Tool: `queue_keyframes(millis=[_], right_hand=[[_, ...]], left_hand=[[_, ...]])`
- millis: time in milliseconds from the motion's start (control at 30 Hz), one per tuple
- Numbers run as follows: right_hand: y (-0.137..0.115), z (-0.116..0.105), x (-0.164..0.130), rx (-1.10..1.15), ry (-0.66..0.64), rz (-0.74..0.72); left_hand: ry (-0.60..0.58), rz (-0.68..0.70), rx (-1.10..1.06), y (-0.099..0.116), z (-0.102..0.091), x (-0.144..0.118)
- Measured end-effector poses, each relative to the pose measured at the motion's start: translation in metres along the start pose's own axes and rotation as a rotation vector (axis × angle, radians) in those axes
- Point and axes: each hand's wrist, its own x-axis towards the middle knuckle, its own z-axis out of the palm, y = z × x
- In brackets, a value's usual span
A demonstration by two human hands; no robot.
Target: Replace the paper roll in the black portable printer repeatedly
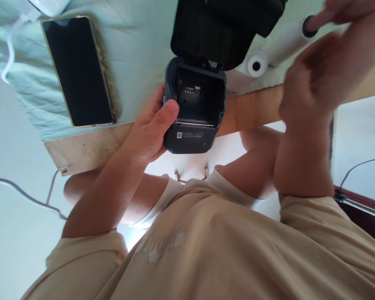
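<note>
A beige shirt [206, 250] filled the near view. Beyond it, the left hand [150, 129] clasped the side of a small dark printer [193, 112], lid [225, 29] swung open, at the table edge [87, 146]. It looked rigid, light, smooth-shelled; best held by its body, not the hinged lid. The right hand [318, 71], blurred, fingers curled, touched a paper roll [292, 39]; its grip was unclear. A phone [78, 71] and a smaller roll [254, 64] lay nearby.

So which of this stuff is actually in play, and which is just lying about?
In play: left hand gripping the open label printer; right hand reaching at a paper roll.
Lying about: phone, second paper roll, white cable.
</note>
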Motion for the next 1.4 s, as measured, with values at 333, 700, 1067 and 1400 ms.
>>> queue_keyframes(millis=[333,700,1067,1400], right_hand=[[-0.001,0.031,-0.004,-0.408,-0.279,-0.276],[-0.015,0.026,-0.005,-0.372,-0.166,-0.165],[-0.021,0.023,-0.011,0.507,-0.339,0.573],[-0.039,0.03,-0.023,0.561,-0.289,0.453]], left_hand=[[0.024,0.011,-0.004,-0.001,-0.002,0.0],[0.0,0.029,0.048,-0.004,-0.004,-0.001],[0.018,0.002,-0.009,-0.004,-0.005,-0.001],[0.009,0.05,0.015,-0.003,-0.003,-0.002]])
